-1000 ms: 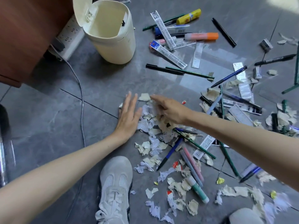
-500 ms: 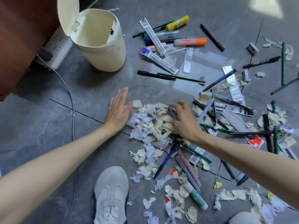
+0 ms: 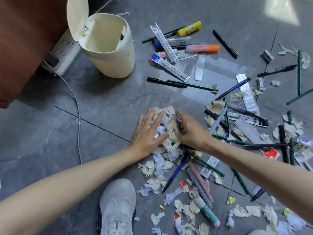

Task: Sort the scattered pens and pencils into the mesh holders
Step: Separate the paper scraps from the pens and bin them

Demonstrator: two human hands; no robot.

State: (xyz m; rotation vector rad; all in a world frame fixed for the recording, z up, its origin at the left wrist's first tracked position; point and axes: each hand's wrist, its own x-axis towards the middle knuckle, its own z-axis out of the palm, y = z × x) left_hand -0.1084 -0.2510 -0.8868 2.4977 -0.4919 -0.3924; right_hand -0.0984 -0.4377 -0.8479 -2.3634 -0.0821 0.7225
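Grey tiled floor (image 3: 101, 102); my left hand (image 3: 147, 131) flat, right hand (image 3: 189, 131) grip unclear; I'd corral centre-frame paper scraps (image 3: 169, 122), sparing pens (image 3: 176, 173).

bare floor (image 3: 105, 102) left of the paper scraps (image 3: 169, 126), bin (image 3: 116, 65) and cable (image 3: 77, 106) at its edges, pens (image 3: 233, 89) thick rightward

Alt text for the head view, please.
A flat left hand and a cupped right hand bracket a pile of torn paper scraps on a grey tiled floor. Pens, pencils and rulers lie scattered to the right; an open cream bin stands beyond.
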